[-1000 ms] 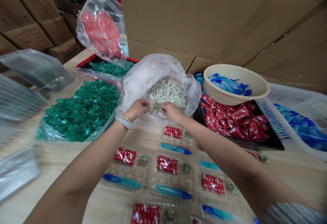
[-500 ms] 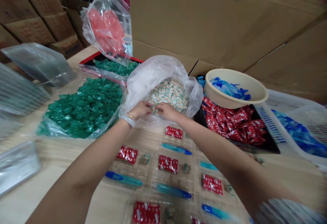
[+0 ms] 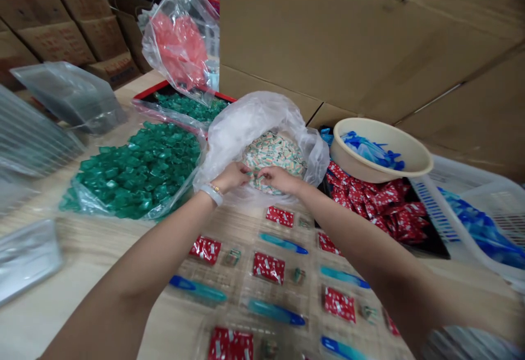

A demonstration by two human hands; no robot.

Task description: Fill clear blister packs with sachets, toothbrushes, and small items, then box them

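Note:
Both hands reach into an open clear plastic bag (image 3: 246,122) filled with small white, green and orange wrapped pieces (image 3: 275,151). My left hand (image 3: 232,176), with a bracelet at the wrist, has its fingers curled closed at the bag's near edge. My right hand (image 3: 279,178) sits beside it, fingers pinched on some of the pieces. Below the arms lie clear trays (image 3: 262,272) with red packets (image 3: 268,267) and blue pen-like items (image 3: 197,289) set in rows.
A heap of green wrapped pieces (image 3: 139,168) lies on plastic at left. A beige bowl (image 3: 381,152) with blue items stands over red packets (image 3: 385,207) at right. A white basket (image 3: 471,212) is far right. Cardboard boxes (image 3: 348,37) stand behind, and a bag of pink pieces (image 3: 180,48).
The camera has shifted slightly, so the scene sits a little lower and to the right. Both hands stay together at the bag's near edge, fingering the small pieces.

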